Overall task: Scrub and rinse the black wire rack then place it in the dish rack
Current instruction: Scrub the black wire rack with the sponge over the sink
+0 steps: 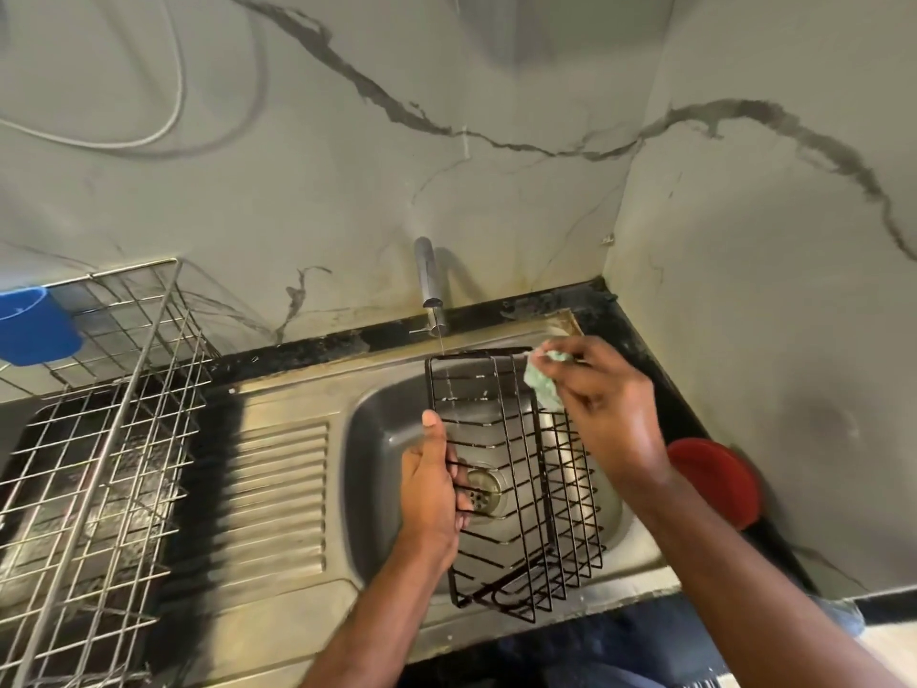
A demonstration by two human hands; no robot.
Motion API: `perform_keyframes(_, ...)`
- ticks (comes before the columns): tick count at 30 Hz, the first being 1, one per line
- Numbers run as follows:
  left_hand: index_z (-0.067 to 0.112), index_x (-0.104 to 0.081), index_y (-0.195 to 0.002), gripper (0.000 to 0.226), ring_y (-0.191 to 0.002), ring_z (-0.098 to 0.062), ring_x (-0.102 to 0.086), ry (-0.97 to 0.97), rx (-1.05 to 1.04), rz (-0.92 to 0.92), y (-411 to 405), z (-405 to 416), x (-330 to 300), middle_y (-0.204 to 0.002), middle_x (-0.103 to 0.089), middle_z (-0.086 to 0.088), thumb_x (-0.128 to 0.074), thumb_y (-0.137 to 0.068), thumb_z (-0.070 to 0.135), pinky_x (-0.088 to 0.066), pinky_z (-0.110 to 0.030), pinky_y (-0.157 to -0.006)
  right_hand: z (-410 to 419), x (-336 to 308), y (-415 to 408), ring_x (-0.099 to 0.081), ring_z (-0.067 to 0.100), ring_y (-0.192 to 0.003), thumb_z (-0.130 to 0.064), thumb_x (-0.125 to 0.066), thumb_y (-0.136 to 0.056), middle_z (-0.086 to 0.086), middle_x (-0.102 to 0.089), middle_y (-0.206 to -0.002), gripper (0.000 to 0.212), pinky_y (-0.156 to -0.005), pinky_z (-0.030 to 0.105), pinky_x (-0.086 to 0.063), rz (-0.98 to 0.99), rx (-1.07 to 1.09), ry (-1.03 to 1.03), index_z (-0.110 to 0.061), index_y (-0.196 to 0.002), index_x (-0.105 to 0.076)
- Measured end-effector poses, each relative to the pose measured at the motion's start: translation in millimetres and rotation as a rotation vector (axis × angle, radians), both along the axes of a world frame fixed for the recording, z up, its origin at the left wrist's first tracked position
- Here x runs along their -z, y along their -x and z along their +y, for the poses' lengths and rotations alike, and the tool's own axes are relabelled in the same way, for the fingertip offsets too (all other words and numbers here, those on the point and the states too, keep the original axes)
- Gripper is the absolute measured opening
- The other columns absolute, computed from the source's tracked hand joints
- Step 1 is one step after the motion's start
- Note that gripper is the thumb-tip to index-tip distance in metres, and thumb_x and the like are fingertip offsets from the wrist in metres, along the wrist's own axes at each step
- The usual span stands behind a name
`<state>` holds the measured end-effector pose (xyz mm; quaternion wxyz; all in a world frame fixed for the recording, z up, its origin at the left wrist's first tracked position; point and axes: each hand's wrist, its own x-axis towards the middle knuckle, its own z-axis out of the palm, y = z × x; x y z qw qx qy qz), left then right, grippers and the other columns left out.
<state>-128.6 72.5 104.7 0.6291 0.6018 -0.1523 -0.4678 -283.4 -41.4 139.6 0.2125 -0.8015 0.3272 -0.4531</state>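
Over steel sink [377, 414], left hand [430, 494] grips black wire rack [521, 489]; right hand [603, 404] fingers pinch green sponge [543, 387]

A black basket-shaped rack of thin coated wire [521, 469] is held tilted above the stainless steel sink bowl [377, 439], its far rim under the thin stream from the tap, flecks of white suds on the upper wires. Off to the left on the counter stands the large dish rack of silver metal grid [99, 439], well apart from it.
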Motion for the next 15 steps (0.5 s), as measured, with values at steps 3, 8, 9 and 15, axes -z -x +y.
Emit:
perform_keyframes(3,0.014,-0.046,-0.076,0.046,-0.03,-0.007,-0.037,0.0,0.026,-0.039,3,0,-1,-0.046,-0.05,0.003,-0.046,-0.1,0.053,-0.029,-0.019,-0.027,-5,-6,3,-0.059,0.004,-0.11,0.011,-0.068,-0.085,0.004,-0.064,-0.119,0.035,-0.094,0.014,-0.051,-0.039,0.128,-0.02,-0.008,-0.114,-0.074)
perform_keyframes(8,0.014,-0.048,-0.074,0.047,-0.038,-0.011,-0.036,0.04,0.034,-0.089,5,-2,-2,-0.055,-0.047,0.001,-0.049,-0.096,0.056,-0.033,-0.02,-0.03,17,-15,-11,-0.047,0.008,-0.129,-0.017,-0.044,-0.1,-0.005,-0.044,-0.144,0.048,-0.104,0.023,-0.047,0.145,-0.03,-0.13,-0.024,-0.148,-0.047)
perform_keyframes(9,0.014,-0.048,-0.074,0.047,-0.038,-0.01,-0.036,0.046,0.038,-0.092,5,-1,-3,-0.056,-0.046,0.001,-0.049,-0.096,0.055,-0.033,-0.019,-0.03,17,-15,-8,-0.045,0.009,-0.13,-0.026,-0.041,-0.102,-0.006,-0.042,-0.143,0.046,-0.105,0.029,-0.047,0.166,-0.053,-0.115,-0.023,-0.148,-0.046)
perform_keyframes(15,0.013,-0.045,-0.067,0.052,-0.032,-0.01,-0.034,0.085,0.031,-0.121,6,1,-9,-0.05,-0.043,0.001,-0.047,-0.097,0.055,-0.031,-0.019,-0.027,0,-16,-2,-0.049,0.013,-0.116,-0.035,-0.044,-0.103,-0.01,-0.05,-0.121,0.036,-0.095,0.038,-0.05,0.231,-0.16,-0.047,-0.025,-0.133,-0.06)
